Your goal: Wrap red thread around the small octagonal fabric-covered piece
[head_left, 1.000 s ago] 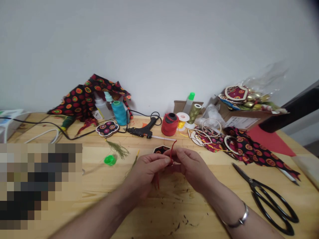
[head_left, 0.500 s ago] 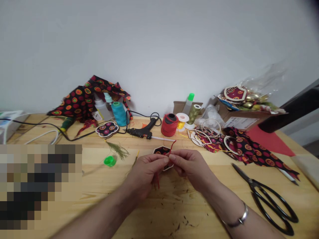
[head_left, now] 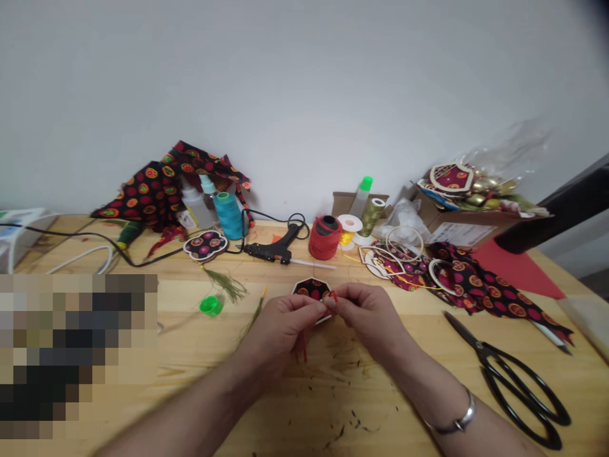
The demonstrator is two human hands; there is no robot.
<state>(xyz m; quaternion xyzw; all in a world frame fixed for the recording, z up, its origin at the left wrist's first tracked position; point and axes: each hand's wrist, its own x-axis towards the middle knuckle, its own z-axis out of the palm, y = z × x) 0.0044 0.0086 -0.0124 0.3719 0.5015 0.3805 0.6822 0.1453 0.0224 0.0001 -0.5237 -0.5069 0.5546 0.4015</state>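
My left hand (head_left: 288, 320) and my right hand (head_left: 364, 311) meet fingertip to fingertip over the middle of the table, both pinched on a red cord (head_left: 334, 296). A short loop of the cord shows by my right fingertips, while red strands dangle below my left hand. The exact spot where the fingers meet is partly hidden. Just behind my hands lies an octagonal ornament (head_left: 311, 289) with a pale rim and dark patterned fabric; my fingers cover its lower part. A red thread spool (head_left: 324, 240) stands beyond it.
Large black scissors (head_left: 507, 374) lie on the right. A black glue gun (head_left: 276, 247) rests at the back with its cable. A green cap (head_left: 210, 306) and a flower-shaped ornament (head_left: 205, 245) with a green tassel are on the left. A cardboard box (head_left: 469, 222) stands back right.
The cord's end, which stuck up above my fingertips, is now bent over into a small loop at my right fingers. More of the octagonal ornament shows. My left hand has barely moved.
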